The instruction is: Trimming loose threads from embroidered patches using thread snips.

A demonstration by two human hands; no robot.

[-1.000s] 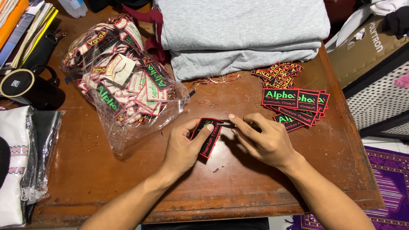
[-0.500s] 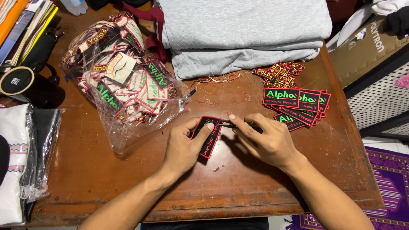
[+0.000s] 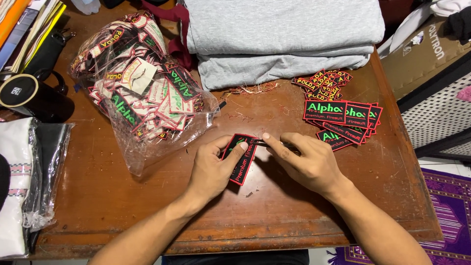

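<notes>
**A:** Black embroidered patch with red edging and green lettering (image 3: 240,158) lies at table centre, left hand (image 3: 212,169) pinching its top. Right hand (image 3: 308,162) nips a thin dark tool (image 3: 273,144) at its 1 o'clock corner.

**B:** Thread trimming, I'd guess; next wants a steady snip. Nothing's really shifted from a second ago.

Both forearms angle inward, left hand (image 3: 212,169) and right hand (image 3: 306,162) with fingers pinched, thumbs nearly meeting
</notes>
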